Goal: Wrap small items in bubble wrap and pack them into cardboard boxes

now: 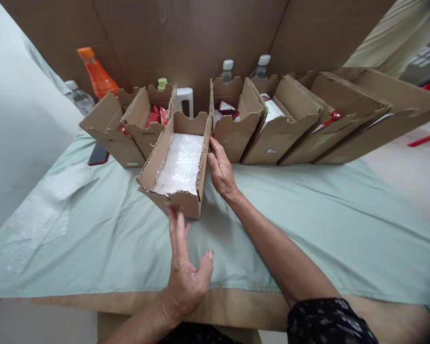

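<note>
A brown cardboard panel point(200, 48) backs the table, whose pale green cloth point(326, 220) is creased around my hands. Along the panel stands a row of open cardboard bins point(290, 134), parted by a gap. The open box point(187, 204) before me lies with its far end at that gap, its near end towards me; a bubble-wrapped bundle point(181, 165) fills its floor. Loose bubble wrap point(53, 200) lies to the left. My right hand point(222, 173) is unclenched, fingers laid along the box's right wall; my left hand point(187, 274) is spread, thumb apart, fingertips at the front wall — neither grips. A white handled container point(185, 99) stands behind the box.

Likely faults, in my judgement: uneven pressure from front and side could skew the box, so that a corner catches a neighbouring bin; a push forward could ruck the cloth or knock the container — smaller, and partly hidden from me.
</note>
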`<state>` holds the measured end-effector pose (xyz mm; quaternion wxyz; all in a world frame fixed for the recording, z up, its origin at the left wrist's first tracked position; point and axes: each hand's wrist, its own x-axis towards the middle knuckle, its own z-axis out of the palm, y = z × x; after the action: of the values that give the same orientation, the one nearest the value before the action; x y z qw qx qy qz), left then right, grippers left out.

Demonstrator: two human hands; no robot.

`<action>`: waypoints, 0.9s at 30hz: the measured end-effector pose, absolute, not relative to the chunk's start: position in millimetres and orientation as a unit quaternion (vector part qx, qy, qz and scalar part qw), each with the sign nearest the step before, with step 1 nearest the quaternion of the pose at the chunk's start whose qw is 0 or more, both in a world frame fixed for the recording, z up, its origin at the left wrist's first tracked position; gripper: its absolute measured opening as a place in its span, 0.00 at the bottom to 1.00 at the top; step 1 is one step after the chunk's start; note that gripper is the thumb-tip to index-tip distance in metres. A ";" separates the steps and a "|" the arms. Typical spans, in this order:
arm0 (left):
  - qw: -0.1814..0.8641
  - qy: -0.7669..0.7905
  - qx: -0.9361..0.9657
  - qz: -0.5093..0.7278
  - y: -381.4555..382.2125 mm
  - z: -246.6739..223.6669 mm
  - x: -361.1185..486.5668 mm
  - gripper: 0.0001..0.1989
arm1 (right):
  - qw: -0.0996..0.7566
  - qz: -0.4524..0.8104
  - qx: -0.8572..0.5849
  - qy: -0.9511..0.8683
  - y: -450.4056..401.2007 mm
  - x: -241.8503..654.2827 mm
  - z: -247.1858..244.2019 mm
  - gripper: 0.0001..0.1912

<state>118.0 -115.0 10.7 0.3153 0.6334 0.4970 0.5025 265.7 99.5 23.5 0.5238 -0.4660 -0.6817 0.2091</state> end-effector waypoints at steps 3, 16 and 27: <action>0.310 0.490 0.633 0.512 -115.1 7.9 120.4 0.47 | 0.540 0.213 -0.441 -0.685 101.9 267.4 18.9 0.43; 0.286 0.479 0.684 0.469 -106.5 3.2 123.3 0.48 | 0.577 0.207 -0.413 -0.673 99.3 266.5 14.9 0.37; 0.269 0.482 0.701 0.452 13.8 -1.1 142.5 0.44 | 0.568 0.241 -0.519 -0.592 108.7 272.2 -32.8 0.22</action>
<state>142.5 13.8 -1.1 0.2695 0.7009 0.4818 0.4516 272.2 108.7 -32.8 0.5678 -0.5186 -0.5919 0.2414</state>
